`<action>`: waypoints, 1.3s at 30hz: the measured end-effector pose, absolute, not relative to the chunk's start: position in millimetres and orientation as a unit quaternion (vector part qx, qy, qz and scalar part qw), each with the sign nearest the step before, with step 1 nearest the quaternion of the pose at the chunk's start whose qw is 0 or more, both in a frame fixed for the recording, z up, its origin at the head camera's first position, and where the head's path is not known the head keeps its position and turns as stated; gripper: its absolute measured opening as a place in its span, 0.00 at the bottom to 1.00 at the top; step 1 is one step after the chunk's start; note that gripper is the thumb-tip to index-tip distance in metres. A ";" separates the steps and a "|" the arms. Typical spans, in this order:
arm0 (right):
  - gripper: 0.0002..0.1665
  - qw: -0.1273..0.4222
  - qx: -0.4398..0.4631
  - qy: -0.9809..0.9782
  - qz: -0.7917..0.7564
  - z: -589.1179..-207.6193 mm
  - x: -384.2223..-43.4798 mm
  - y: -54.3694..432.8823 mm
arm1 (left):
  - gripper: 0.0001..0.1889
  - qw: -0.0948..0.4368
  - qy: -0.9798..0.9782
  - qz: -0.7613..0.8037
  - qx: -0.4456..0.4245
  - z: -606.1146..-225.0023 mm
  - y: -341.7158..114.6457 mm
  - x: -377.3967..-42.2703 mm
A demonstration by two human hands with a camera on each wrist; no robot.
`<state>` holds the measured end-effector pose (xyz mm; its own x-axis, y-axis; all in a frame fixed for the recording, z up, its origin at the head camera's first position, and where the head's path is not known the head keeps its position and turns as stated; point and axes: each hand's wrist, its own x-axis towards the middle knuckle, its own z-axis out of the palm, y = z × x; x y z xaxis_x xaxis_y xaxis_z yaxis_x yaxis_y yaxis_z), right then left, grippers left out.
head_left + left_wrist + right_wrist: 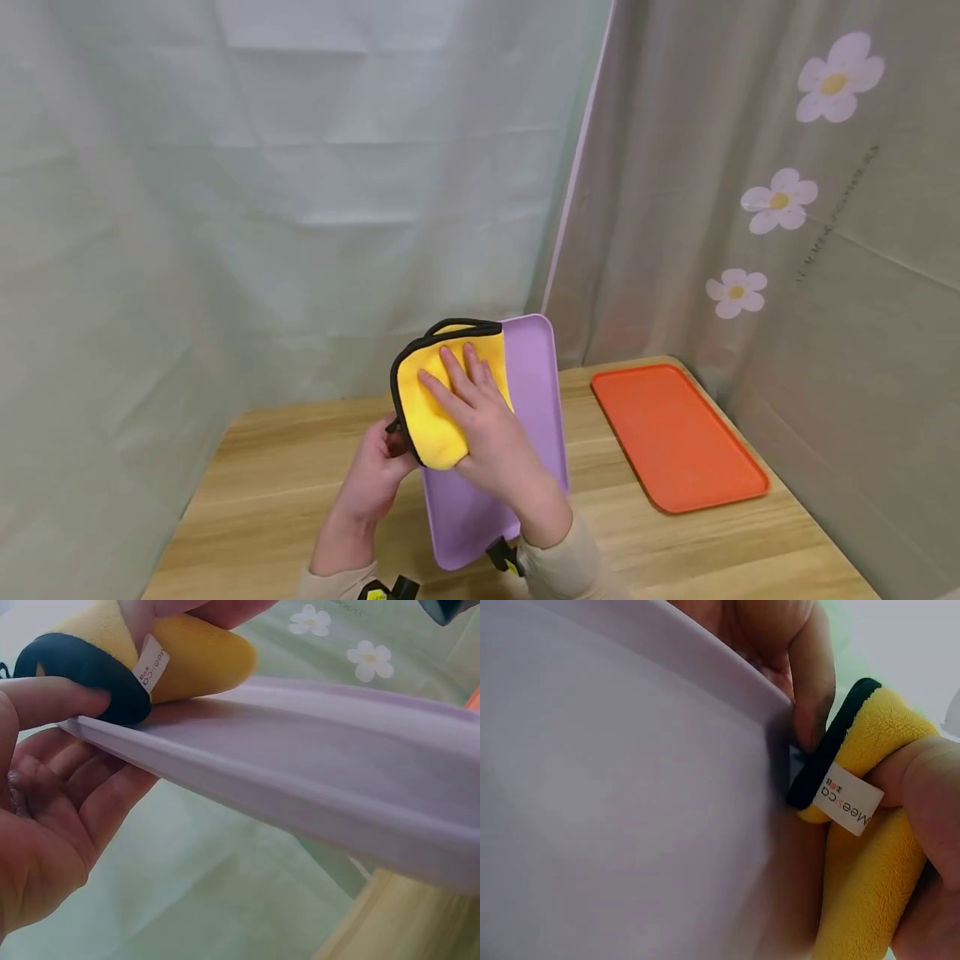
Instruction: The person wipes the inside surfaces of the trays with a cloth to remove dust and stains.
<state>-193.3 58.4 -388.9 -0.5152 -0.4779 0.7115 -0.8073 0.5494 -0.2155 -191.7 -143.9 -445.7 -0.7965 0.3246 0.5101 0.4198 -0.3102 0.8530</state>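
Observation:
My left hand (pixel 372 475) grips the left edge of a purple tray (pixel 536 387), which is lifted and tilted over the table. In the left wrist view its thumb (pixel 64 703) lies over the rim and the fingers are underneath. A yellow cloth (pixel 423 417) with black edging lies on the tray's upper left part, partly folded. On top of it my right hand (pixel 498 437) presses with spread, fairly straight fingers. A white label (pixel 847 799) shows on the cloth in the right wrist view, close to the left thumb.
An orange tray (pixel 678 437) lies flat at the right side of the wooden table (pixel 277 492). Pale curtains (pixel 337 208) hang behind the table and along both sides, the right one printed with white flowers (pixel 778 201).

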 end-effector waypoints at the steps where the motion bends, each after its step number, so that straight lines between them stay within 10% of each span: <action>1: 0.48 0.303 0.388 -0.828 0.268 -388.4 -193.0 57.3 | 0.24 0.031 -0.585 -0.745 -0.319 -445.4 -143.8 -190.8; 39: 0.41 0.290 0.338 -0.857 0.259 -370.9 -198.5 67.3 | 0.28 0.081 -0.555 -0.753 -0.344 -441.7 -157.4 -192.4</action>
